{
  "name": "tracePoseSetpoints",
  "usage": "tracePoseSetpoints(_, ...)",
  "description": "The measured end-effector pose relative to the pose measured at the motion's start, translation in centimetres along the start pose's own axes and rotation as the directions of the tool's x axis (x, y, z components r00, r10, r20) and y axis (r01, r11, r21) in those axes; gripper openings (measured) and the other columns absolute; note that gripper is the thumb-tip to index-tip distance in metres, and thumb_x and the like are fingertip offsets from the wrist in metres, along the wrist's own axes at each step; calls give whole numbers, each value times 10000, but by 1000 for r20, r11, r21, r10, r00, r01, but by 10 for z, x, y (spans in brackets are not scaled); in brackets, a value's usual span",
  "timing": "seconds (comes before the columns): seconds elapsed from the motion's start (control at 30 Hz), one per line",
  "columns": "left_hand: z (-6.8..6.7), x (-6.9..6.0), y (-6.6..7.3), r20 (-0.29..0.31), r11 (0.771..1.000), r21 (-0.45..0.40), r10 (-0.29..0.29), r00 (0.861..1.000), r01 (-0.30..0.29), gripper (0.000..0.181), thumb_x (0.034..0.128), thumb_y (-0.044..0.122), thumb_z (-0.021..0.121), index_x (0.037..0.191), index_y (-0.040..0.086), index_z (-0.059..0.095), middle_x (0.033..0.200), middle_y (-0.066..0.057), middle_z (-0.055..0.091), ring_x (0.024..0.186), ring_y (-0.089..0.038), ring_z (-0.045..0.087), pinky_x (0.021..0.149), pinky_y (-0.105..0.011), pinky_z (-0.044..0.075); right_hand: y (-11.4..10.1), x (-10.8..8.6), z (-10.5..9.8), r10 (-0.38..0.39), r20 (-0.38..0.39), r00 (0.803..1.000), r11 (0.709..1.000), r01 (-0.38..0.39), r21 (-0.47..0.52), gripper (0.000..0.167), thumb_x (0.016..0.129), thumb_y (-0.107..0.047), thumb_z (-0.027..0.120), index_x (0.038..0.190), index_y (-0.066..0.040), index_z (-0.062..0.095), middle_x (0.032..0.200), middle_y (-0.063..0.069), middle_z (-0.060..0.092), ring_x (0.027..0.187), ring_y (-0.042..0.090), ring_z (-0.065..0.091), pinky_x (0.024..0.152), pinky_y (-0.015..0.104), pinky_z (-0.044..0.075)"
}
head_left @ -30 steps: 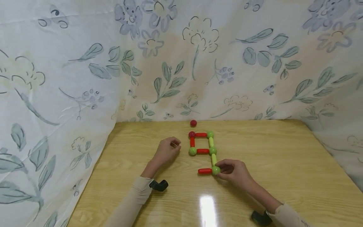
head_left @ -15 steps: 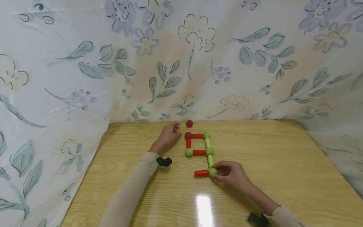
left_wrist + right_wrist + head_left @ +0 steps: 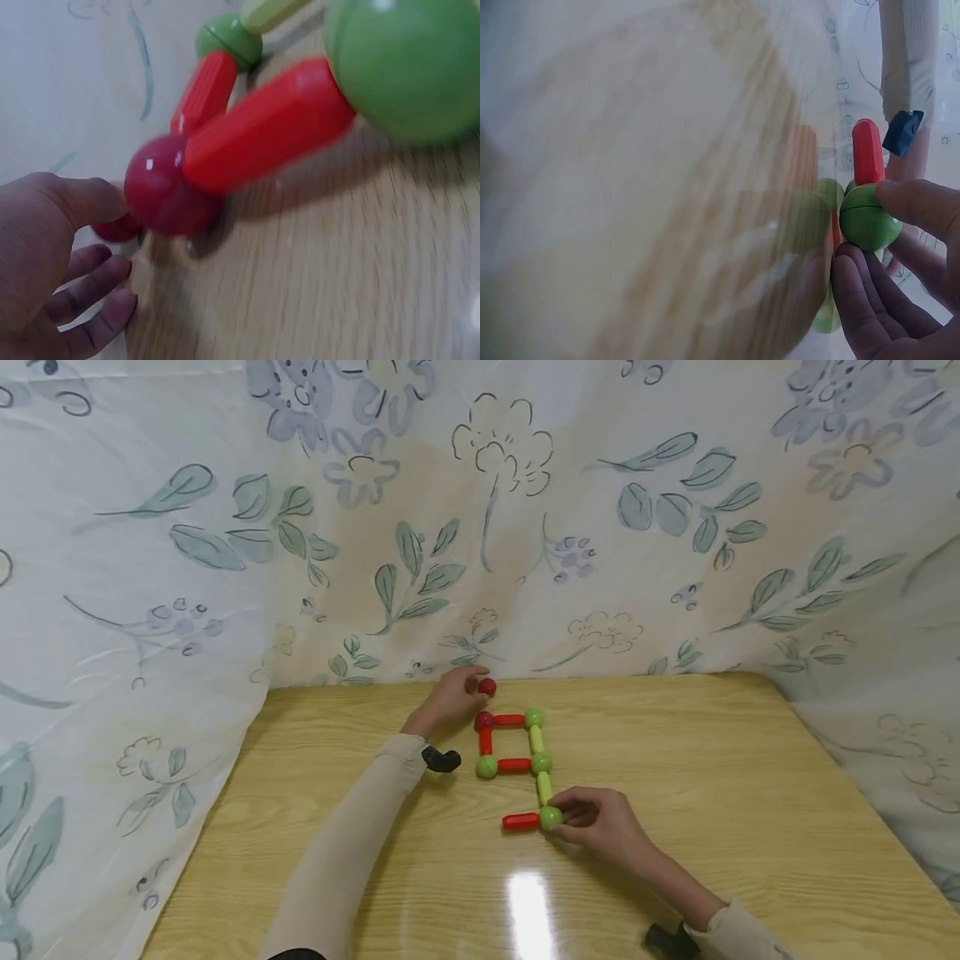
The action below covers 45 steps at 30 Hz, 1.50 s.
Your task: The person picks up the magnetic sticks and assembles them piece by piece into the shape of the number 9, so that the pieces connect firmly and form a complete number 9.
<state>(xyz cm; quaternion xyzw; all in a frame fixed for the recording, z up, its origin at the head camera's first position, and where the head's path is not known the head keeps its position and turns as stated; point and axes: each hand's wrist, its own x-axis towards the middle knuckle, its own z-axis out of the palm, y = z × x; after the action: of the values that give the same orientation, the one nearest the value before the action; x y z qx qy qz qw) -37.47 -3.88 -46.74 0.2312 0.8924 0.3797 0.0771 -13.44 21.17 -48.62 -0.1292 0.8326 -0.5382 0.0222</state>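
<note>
In the head view my left hand (image 3: 452,695) is at the table's far edge, fingers and thumb spread on either side of a loose red ball (image 3: 487,687). The left wrist view shows that ball (image 3: 116,228) partly hidden behind the thumb and a darker red ball. My right hand (image 3: 600,821) pinches the green ball (image 3: 551,817) at the near end of a flat ball-and-rod figure. A red rod (image 3: 521,822) juts left from this ball. A yellow-green rod (image 3: 544,789) runs from it to a square of red and yellow-green rods with a dark red ball (image 3: 484,721) at one corner.
The figure lies on a wooden table (image 3: 712,760). A flowered cloth (image 3: 525,568) hangs behind the far edge and along the left. Black wrist devices (image 3: 441,760) sit at both cuffs.
My left hand has moved away from me, from beside the square up to the loose red ball. The right hand keeps its pinch on the green ball. The head view has shifted slightly.
</note>
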Motion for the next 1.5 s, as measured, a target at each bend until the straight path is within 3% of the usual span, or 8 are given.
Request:
tracePoseSetpoints(0.17,4,5,4,-38,1000,-8,5,999,-5,393,941,126,681,1321,51,616,1156,-85,639,1030,-237,594,889,-368,513,0,0,3,5,6,1000,1000,-5,-6,285,800,-69,843,1064,-61,736,989,53,718,843,179,695,722,283,578)
tracePoseSetpoints(0.37,4,4,5,-58,1000,-4,-24,998,24,354,924,129,675,1273,75,645,1147,-65,638,1035,-226,590,885,-359,511,2,-1,3,11,-2,1000,1000,-11,-24,290,792,-60,846,1059,-92,737,985,25,717,841,171,696,721,280,578)
tracePoseSetpoints(0.5,2,2,0,-70,1000,-10,-19,997,18,343,927,133,682,1260,61,652,1158,-82,645,1055,-245,600,910,-370,505,3,-2,1,23,-10,1000,999,-23,-36,290,789,-53,847,1054,-96,738,983,27,715,837,168,695,718,278,578)
tracePoseSetpoints(0.6,-7,-6,-5,-100,1000,-13,-16,995,15,322,934,126,696,1244,47,660,1156,-107,650,1057,-269,613,914,-380,509,1,0,0,26,-10,1000,999,-26,-35,288,792,-48,843,1056,-94,737,982,33,714,838,174,694,718,280,577)
tracePoseSetpoints(0.87,-22,-44,-29,-150,996,-85,-23,988,10,337,913,88,730,1232,1,665,1126,-154,666,998,-305,642,891,-401,524,1,-2,0,29,-15,999,998,-30,-57,270,795,-79,849,1043,-87,741,979,32,715,833,171,692,709,267,574)
tracePoseSetpoints(1.03,-26,-76,-33,-183,991,-135,-33,983,8,340,896,92,755,1220,14,683,1111,-129,677,954,-281,656,847,-397,545,2,-3,-1,5,-10,1000,998,-5,-60,275,794,-99,853,1045,-86,743,976,30,718,826,164,694,704,277,577)
tracePoseSetpoints(1.3,-9,-120,-14,-174,978,-209,-30,984,-8,301,865,75,786,1153,93,701,1097,-49,696,944,-231,674,808,-364,558,6,-1,-2,-2,-5,1000,998,2,-60,279,796,-99,851,1053,-87,744,961,26,722,815,152,694,694,285,578)
tracePoseSetpoints(1.5,12,-152,-1,-125,976,-207,38,991,-63,296,850,74,803,1115,115,678,1053,-11,676,914,-168,672,792,-320,557,5,3,0,13,-8,1000,997,-13,-75,271,798,-115,853,1047,-100,747,941,14,721,808,146,691,688,283,574)
